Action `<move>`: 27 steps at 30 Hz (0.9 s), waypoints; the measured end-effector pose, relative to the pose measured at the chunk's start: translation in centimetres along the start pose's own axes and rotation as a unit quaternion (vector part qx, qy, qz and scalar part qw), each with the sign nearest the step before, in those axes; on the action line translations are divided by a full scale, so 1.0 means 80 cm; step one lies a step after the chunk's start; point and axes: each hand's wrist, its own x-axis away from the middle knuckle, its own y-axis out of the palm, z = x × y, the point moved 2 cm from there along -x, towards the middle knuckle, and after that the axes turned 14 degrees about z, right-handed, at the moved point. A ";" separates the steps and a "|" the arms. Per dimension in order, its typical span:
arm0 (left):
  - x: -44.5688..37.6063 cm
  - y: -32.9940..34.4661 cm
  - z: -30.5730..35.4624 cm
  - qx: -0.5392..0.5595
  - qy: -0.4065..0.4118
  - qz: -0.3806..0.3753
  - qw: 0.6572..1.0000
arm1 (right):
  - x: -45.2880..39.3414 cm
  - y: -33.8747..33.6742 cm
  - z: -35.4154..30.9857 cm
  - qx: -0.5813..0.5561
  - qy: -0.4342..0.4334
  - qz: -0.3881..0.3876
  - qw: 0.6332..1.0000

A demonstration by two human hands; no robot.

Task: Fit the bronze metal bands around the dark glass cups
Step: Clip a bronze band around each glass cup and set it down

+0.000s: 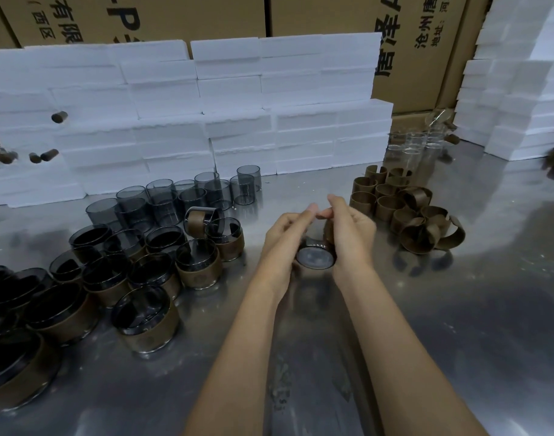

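Both hands hold 1 dark glass cup point(315, 257) above the steel table point(458, 309), near its middle. The left hand point(285, 237) curls round the cup's left side, and the right hand point(351, 231) curls round the right side, where a bronze band point(328, 231) shows between its fingers; the fingertips of both hands meet above the cup. How far the band is seated cannot be told.

The cup lies tilted, its round end facing the camera and its long axis running away from the viewer.

The glass looks light, rigid, smooth and breakable, so it is probably best held by the wall, not squeezed at the rim. The band looks like thin springy metal that would flex open.

Bare cups point(175, 196) stand upright at the back left, banded cups point(143, 278) nearer left, loose bands point(404, 209) at the right
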 end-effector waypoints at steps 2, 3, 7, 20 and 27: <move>0.006 0.005 -0.004 -0.051 0.012 -0.048 0.997 | -0.004 -0.005 -0.008 0.012 -0.056 0.023 0.998; 0.009 0.007 -0.005 -0.054 0.010 -0.067 0.996 | -0.006 -0.007 -0.010 0.011 -0.059 0.024 0.998; 0.006 0.007 -0.002 0.035 -0.002 -0.028 0.999 | -0.005 -0.008 -0.015 -0.039 0.014 -0.005 0.999; -0.011 -0.025 0.014 0.269 -0.089 0.074 0.956 | 0.006 0.011 0.015 0.067 0.050 -0.304 0.949; -0.014 -0.026 0.018 0.184 -0.014 0.099 0.978 | 0.000 0.009 0.016 0.036 0.019 -0.294 0.955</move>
